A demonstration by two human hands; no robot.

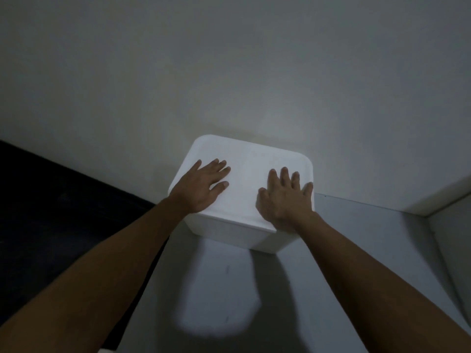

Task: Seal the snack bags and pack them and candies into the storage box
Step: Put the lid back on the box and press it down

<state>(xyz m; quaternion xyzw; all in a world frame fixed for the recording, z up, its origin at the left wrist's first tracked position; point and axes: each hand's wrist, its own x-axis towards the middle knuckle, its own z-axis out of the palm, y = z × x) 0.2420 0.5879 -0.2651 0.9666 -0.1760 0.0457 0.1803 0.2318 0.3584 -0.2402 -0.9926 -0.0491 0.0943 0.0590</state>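
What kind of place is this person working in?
Probably an ordinary indoor room, dimly lit, though little shows. A plain pale wall rises behind a grey table, where a white lidded storage box stands. Both hands, the left and right, lie flat on its lid.

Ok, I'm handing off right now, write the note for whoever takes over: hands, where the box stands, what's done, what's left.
Left hand: flat, fingers spread, palm down on the lid, left side.
Right hand: flat on the lid's right side, near its front corner.
Storage box: white, lid on, standing on the grey surface against the wall.
Done: box is covered; no snack bags or candies in view outside it. Contents cannot be seen.
Left: likely press the lid fully shut, then let go.
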